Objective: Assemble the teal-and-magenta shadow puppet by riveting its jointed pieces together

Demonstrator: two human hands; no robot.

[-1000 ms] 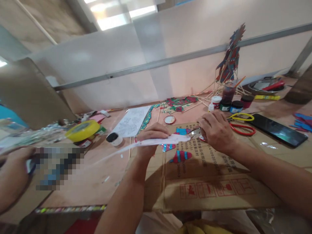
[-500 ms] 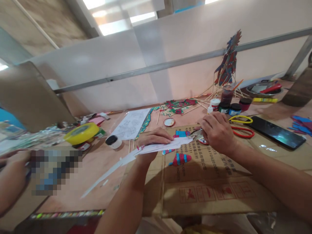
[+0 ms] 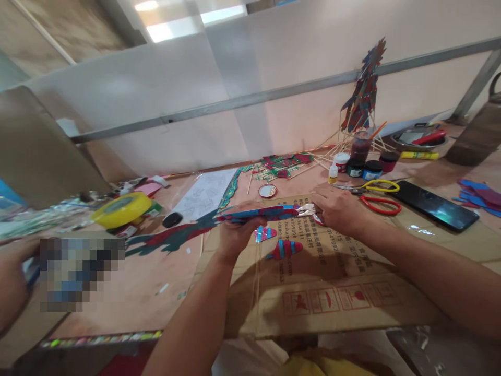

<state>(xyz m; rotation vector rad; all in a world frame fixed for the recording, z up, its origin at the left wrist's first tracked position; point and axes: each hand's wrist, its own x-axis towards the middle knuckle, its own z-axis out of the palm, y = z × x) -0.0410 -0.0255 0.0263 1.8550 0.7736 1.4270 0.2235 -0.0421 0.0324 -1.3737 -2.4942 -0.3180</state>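
My left hand (image 3: pixel 240 232) grips a long painted paper cut-out (image 3: pixel 172 233) in blue, red and dark green. Its narrow end trails off to the left over the table. At the cut-out's right end are the jaws of a silver plier-like tool (image 3: pixel 307 210), closed around by my right hand (image 3: pixel 332 209); the handles are mostly hidden in my fist. Below lie two small red-and-blue painted pieces (image 3: pixel 288 249) on a flattened cardboard sheet (image 3: pixel 254 308). Scissors (image 3: pixel 379 197) with one yellow and one red handle lie just beyond my right hand.
A black phone (image 3: pixel 436 205) lies at right. Paint jars (image 3: pixel 371 169) and a small glue bottle (image 3: pixel 332 174) stand behind. Yellow tape (image 3: pixel 123 211), a drawing sheet (image 3: pixel 207 196) and a round red-rimmed dish (image 3: pixel 268 191) lie further back. Another person's hand (image 3: pixel 15 271) is at left.
The cut-out has turned from its white side to its painted side in my left hand. My right hand has moved slightly left, and the tool now meets the cut-out's end.
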